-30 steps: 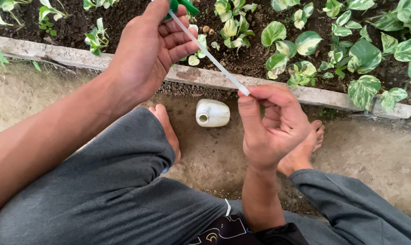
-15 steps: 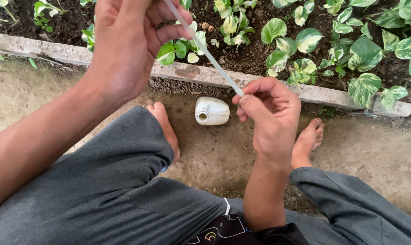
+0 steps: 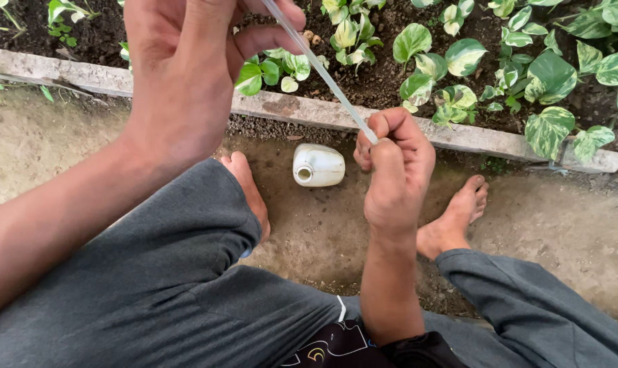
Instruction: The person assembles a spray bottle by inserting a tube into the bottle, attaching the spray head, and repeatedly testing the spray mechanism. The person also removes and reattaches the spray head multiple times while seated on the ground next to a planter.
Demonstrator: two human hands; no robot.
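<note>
Head view, and we're looking down past our own knees at a garden edge. Over on the left, our left hand (image 3: pixel 186 82) is raised close to the camera, fingers curled shut around the upper end of a thin clear tube (image 3: pixel 320 68); the very top of that tube runs out of frame, so what it joins to we cannot tell. Follow the tube down and to the right and it slants straight into our right hand (image 3: pixel 394 174), which is closed in a tight pinch on the lower end, thumb and forefinger pressed together. Below the two hands, a small white plastic jug (image 3: pixel 318 165) lies on its side on the packed dirt, mouth facing left, just short of the concrete curb (image 3: pixel 302 109). Behind the curb, the bed of variegated green plants (image 3: pixel 452 61) fills the top right. Our bare feet rest on the ground either side of the jug. By our reckoning we're at the stage of handling the tube stretched taut between both hands; any next move calls for a steady grip at both ends.
</note>
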